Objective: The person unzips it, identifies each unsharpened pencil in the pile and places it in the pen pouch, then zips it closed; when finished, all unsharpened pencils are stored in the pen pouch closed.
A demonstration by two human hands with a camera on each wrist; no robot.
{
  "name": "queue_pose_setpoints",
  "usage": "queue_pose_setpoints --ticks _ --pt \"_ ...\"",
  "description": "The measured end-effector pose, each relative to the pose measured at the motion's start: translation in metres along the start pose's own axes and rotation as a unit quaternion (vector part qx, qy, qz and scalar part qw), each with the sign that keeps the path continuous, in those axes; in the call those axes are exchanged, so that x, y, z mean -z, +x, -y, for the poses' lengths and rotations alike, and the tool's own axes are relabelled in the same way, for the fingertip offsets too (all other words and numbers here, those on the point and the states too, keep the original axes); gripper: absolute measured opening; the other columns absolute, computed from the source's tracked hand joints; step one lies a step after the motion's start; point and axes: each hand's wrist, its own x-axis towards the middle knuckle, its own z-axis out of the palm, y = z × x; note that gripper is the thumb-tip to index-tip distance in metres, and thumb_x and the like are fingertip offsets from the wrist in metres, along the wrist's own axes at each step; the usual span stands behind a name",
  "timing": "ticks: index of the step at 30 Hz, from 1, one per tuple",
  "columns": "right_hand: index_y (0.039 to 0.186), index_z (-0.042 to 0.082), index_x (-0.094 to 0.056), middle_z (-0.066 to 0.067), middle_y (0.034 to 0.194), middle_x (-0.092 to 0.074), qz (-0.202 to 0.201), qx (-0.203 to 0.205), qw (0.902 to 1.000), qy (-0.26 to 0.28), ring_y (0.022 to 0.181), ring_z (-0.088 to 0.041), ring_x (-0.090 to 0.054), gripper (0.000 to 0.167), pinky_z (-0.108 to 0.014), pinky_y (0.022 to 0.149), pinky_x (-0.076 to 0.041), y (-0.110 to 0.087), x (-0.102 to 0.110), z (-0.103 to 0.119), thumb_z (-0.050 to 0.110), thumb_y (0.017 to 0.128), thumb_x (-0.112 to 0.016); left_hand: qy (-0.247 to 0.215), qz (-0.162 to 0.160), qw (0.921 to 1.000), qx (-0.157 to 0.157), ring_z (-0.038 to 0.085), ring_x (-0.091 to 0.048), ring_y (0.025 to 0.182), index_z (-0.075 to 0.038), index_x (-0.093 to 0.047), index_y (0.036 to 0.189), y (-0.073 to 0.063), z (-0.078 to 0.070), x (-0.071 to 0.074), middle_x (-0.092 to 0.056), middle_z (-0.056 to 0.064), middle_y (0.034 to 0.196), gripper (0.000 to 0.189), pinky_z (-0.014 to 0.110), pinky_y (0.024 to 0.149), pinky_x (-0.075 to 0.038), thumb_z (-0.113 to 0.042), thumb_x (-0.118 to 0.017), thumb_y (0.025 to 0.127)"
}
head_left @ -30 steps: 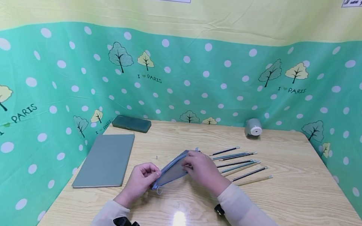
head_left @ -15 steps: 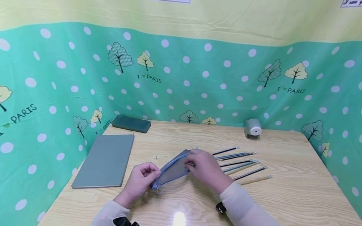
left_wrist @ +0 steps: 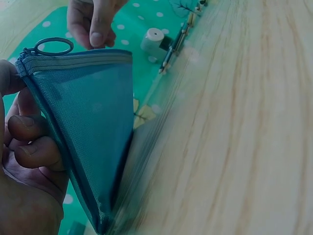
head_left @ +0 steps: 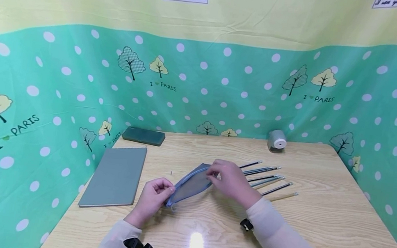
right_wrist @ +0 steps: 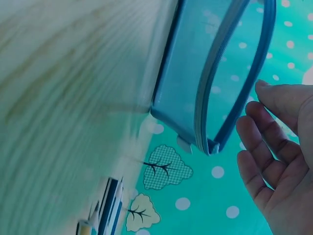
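A blue mesh zip pouch [head_left: 192, 184] is held tilted above the table, its zipper side upward and its mouth unzipped in the right wrist view. The left hand [head_left: 155, 196] pinches the pouch's near left corner, close to the ring pull [left_wrist: 55, 46]. By the far right end of the pouch, the right hand [head_left: 230, 181] has its fingers loosely bent. In the right wrist view a small gap shows between those fingers [right_wrist: 259, 134] and the pouch edge, with nothing in the hand. Beyond that hand lie several pencils [head_left: 280, 188], partly hidden by it.
A grey notebook [head_left: 114, 176] lies on the wooden table [head_left: 299, 244] to the left. Behind it is a dark green case [head_left: 143, 136]. A grey and white pencil sharpener [head_left: 277, 141] stands at the back right. Patterned green cloth [head_left: 224, 94] surrounds the table.
The right hand has shifted a little to the right and away from the pouch's far end, now covering more of the pencils. The left hand and the pouch have hardly moved.
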Motion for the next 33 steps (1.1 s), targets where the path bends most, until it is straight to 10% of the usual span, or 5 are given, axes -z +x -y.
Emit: queue_pose_setpoints --ticks 33 --pt "0.103 0.020 -0.079 0.013 0.096 -0.069 -0.049 -0.062 0.9948 0.063 0.092 -0.011 -0.067 0.014 -0.041 0.084 -0.058 -0.032 0.068 -0.032 0.011 0.092 -0.081 -0.003 -0.015 0.9999 -0.004 0.005 -0.047 0.054 0.008 -0.068 0.093 0.001 0.002 0.004 -0.062 -0.001 0.070 0.011 0.018 0.047 -0.037 -0.002 -0.071 0.097"
